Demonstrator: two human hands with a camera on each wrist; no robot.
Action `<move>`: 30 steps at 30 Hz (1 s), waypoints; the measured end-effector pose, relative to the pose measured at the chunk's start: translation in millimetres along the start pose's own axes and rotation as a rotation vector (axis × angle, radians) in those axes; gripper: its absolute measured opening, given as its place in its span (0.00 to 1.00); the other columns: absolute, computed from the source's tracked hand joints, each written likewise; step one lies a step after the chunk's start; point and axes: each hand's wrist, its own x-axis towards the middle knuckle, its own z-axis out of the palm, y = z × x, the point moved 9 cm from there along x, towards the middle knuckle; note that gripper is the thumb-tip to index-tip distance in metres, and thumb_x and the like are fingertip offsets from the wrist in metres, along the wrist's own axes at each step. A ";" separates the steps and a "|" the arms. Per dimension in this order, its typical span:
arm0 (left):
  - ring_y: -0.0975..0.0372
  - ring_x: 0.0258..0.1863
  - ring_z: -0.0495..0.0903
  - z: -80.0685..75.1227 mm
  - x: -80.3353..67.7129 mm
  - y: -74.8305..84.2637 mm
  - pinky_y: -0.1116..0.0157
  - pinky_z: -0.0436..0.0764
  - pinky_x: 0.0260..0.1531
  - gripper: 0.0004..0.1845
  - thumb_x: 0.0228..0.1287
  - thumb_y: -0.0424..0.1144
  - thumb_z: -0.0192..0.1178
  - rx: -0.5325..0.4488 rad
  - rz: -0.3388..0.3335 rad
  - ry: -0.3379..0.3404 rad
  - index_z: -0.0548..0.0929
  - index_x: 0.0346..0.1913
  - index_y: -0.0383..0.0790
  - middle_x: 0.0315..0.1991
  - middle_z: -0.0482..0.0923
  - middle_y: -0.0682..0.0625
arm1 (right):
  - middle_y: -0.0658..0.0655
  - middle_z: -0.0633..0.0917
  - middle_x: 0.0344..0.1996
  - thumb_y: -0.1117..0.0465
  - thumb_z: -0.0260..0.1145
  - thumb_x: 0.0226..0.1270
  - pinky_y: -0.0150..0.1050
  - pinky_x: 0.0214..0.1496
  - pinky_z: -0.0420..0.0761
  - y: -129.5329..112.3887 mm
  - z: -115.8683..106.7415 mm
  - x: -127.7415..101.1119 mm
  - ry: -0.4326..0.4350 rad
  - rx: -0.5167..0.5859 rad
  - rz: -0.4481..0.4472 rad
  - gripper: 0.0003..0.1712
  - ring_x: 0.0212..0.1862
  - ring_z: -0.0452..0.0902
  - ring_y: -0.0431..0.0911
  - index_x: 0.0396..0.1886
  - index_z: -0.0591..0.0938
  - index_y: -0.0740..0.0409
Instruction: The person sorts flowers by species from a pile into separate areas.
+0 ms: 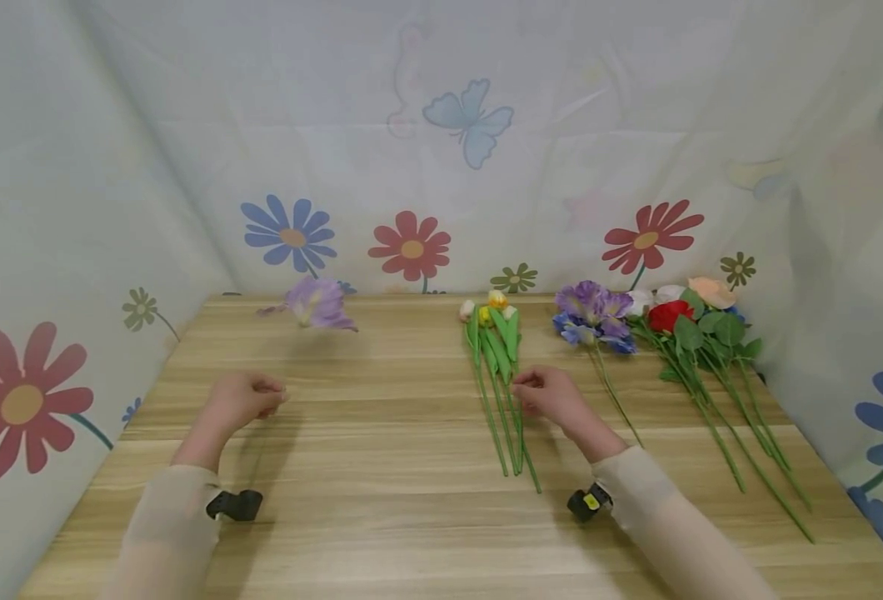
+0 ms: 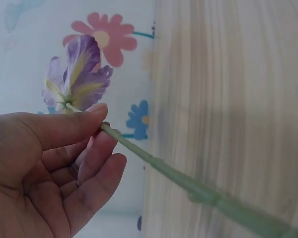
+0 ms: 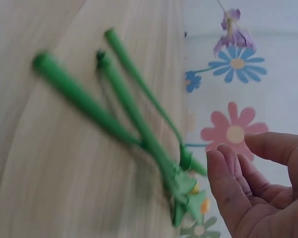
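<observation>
On the left side, my left hand [image 1: 241, 398] pinches the thin green stem of a purple flower [image 1: 318, 303] between thumb and fingers. The bloom stands above the far left of the table, and in the left wrist view its stem [image 2: 171, 174] runs on past the fingertips toward the camera. Several artificial tulips [image 1: 498, 354] with green leaves and pale and yellow heads lie at the middle of the table. Just right of their stems is my right hand [image 1: 552, 397]. In the right wrist view its thumb [image 3: 275, 145] and forefinger are apart, with nothing between them.
Right of the tulips lie purple and blue flowers [image 1: 595, 312] on long stems. Farther right is a bunch with a red rose [image 1: 670, 316], a peach rose [image 1: 711, 292], white blooms and green leaves. A printed curtain [image 1: 321, 150] closes off the table's back and sides.
</observation>
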 end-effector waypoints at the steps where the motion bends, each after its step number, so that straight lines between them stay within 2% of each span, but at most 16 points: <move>1: 0.63 0.31 0.85 2.4 -0.3 4.5 0.60 0.88 0.36 0.17 0.71 0.37 0.63 -0.011 0.001 -0.004 0.83 0.51 0.22 0.35 0.89 0.39 | 0.65 0.85 0.42 0.64 0.62 0.75 0.45 0.45 0.90 -1.9 2.5 -0.7 0.002 0.006 -0.006 0.18 0.35 0.83 0.44 0.56 0.79 0.73; 6: 0.56 0.35 0.89 18.1 -0.1 29.6 0.55 0.89 0.41 0.17 0.71 0.38 0.63 -0.065 0.028 -0.030 0.83 0.51 0.24 0.41 0.89 0.34 | 0.65 0.86 0.43 0.64 0.63 0.75 0.43 0.44 0.90 -13.4 17.9 -3.9 -0.015 0.011 -0.038 0.16 0.37 0.84 0.46 0.55 0.81 0.72; 13: 0.49 0.39 0.90 47.4 2.2 70.1 0.55 0.90 0.43 0.12 0.71 0.36 0.63 -0.150 0.103 -0.067 0.84 0.48 0.27 0.43 0.88 0.31 | 0.70 0.86 0.45 0.64 0.63 0.74 0.45 0.44 0.90 -32.3 41.6 -7.8 -0.060 0.043 -0.096 0.18 0.37 0.85 0.47 0.55 0.80 0.74; 18: 0.53 0.37 0.90 61.6 5.5 95.3 0.55 0.89 0.45 0.13 0.71 0.36 0.63 -0.201 0.114 -0.072 0.84 0.49 0.28 0.44 0.88 0.32 | 0.70 0.87 0.45 0.64 0.64 0.74 0.43 0.43 0.90 -43.0 55.9 -8.7 -0.090 0.075 -0.129 0.17 0.37 0.85 0.45 0.55 0.80 0.73; 23: 0.60 0.34 0.88 68.1 9.8 117.7 0.55 0.89 0.45 0.13 0.70 0.37 0.64 -0.245 0.141 -0.042 0.84 0.49 0.28 0.42 0.89 0.34 | 0.72 0.86 0.48 0.63 0.64 0.74 0.41 0.45 0.90 -51.7 70.8 -10.4 -0.141 0.125 -0.152 0.20 0.38 0.83 0.41 0.57 0.79 0.74; 30: 0.55 0.39 0.90 79.8 12.5 143.2 0.55 0.87 0.48 0.16 0.70 0.41 0.65 -0.287 0.138 -0.018 0.85 0.51 0.31 0.43 0.90 0.36 | 0.77 0.84 0.50 0.64 0.64 0.73 0.40 0.45 0.90 -61.6 94.8 -15.1 -0.202 0.182 -0.208 0.20 0.40 0.85 0.43 0.57 0.79 0.76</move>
